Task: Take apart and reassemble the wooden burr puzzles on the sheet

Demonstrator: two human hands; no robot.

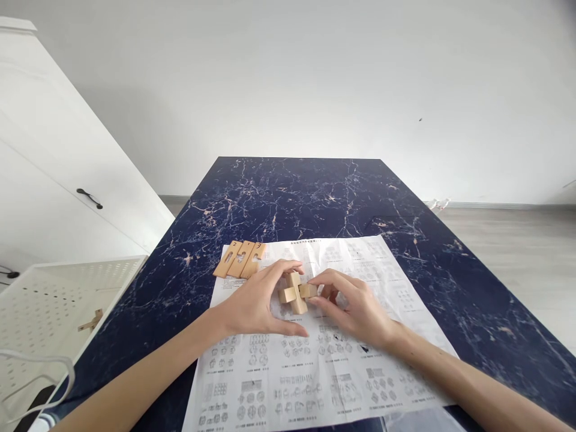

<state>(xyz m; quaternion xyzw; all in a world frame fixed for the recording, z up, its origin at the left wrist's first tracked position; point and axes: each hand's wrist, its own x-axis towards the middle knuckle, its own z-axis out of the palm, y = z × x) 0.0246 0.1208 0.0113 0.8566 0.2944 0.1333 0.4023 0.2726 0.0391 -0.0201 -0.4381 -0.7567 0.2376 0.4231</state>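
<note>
1. Head view: wooden cross puzzle [296,292] sits on the sheet [315,372], between both hands.
2. Left hand [256,306] pinches its left end.
3. Right hand [355,309] grips its right end.
4. Three loose pieces [240,259] lie near the left hand, apart.

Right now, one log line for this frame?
left hand: on wooden cross puzzle | right hand: gripping it | instruction sheet beneath | three loose pieces aside
</note>
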